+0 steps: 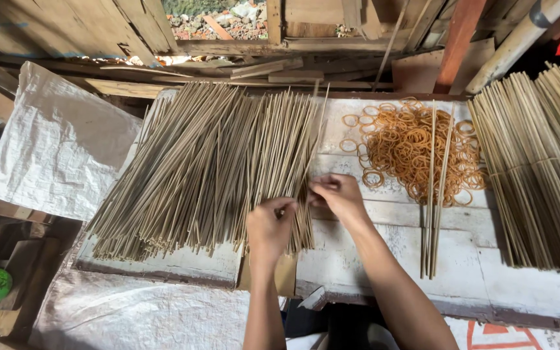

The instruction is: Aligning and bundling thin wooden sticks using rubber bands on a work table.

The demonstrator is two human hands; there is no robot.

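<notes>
Both bare forearms extended forward, left hand (268, 223) and right hand (338, 194) close together, fingers pinched.

left hand (268, 223): wearing no glove, no ring | right hand (338, 194): wearing nothing too | arms: showing bare right up to the picture's edge, wearing no sleeves, watch or band

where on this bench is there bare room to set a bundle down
Bare white board lies between the loose stick pile and the few stray sticks, below the rubber bands; more between those sticks and the tied bundles. The left half is crowded.
</notes>
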